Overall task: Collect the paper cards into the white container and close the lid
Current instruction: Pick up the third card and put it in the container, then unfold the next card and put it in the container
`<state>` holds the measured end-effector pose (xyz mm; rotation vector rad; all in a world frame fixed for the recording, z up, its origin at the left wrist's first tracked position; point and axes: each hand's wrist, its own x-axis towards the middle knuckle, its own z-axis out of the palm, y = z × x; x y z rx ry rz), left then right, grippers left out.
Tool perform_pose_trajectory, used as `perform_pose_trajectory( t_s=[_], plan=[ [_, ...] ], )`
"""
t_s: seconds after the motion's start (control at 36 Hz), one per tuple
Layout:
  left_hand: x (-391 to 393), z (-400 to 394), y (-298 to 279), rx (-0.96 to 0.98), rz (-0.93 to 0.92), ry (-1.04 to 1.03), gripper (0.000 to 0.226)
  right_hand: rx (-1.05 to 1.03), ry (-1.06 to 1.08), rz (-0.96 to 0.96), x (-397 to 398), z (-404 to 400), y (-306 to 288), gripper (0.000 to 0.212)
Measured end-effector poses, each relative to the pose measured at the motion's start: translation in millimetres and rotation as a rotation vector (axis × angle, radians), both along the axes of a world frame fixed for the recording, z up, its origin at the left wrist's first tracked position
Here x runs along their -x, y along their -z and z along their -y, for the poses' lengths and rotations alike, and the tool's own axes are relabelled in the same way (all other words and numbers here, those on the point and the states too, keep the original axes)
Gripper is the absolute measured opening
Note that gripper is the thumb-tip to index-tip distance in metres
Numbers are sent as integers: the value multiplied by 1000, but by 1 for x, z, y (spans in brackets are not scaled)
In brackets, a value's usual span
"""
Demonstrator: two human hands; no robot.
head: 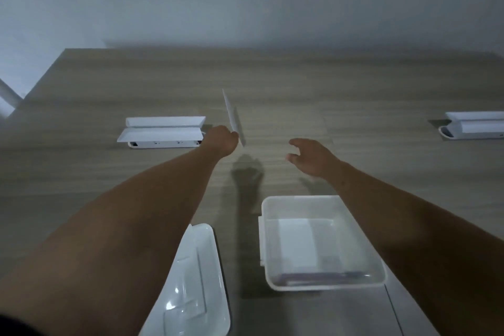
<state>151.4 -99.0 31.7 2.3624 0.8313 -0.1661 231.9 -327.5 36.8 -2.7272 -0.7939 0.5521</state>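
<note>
My left hand point(221, 140) is stretched out over the middle of the table and grips a white paper card point(232, 116), which stands on edge and tilts away from me. My right hand point(311, 157) hovers to the right of it, fingers apart and curled, holding nothing. Nearer to me stands the open white container point(324, 200), with white cards lying flat on its floor. Its white lid point(195, 275) lies on the table to the left of the container, under my left forearm.
The wooden table point(354, 95) runs to a grey wall at the back. A white flip-up socket box point(163, 132) sits left of my left hand. A second one point(474, 125) sits at the far right edge.
</note>
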Motion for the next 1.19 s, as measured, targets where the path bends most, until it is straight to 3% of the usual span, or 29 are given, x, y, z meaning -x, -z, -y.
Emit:
perform_pose_trajectory(
  t_s=[0.28,0.53,0.69,0.78,1.03,1.19],
  plan=[
    [-79,-62,57,496,77,-340,56,99,42,-74,-29,-59,40,60],
    [-92,-69,63,306,73,-273,42,71,4,-40,-30,-67,36,62],
    [-85,-68,57,340,195,-205,23,46,15,35,-29,-56,20,64],
    [-76,-64,38,307,271,-108,25,-1,18,114,-30,-50,4,64],
    [-25,-2,-51,196,272,235,17,-245,14,383,-15,-13,-63,66],
    [15,66,-83,187,330,304,19,-206,-98,445,4,38,-91,44]
  ],
)
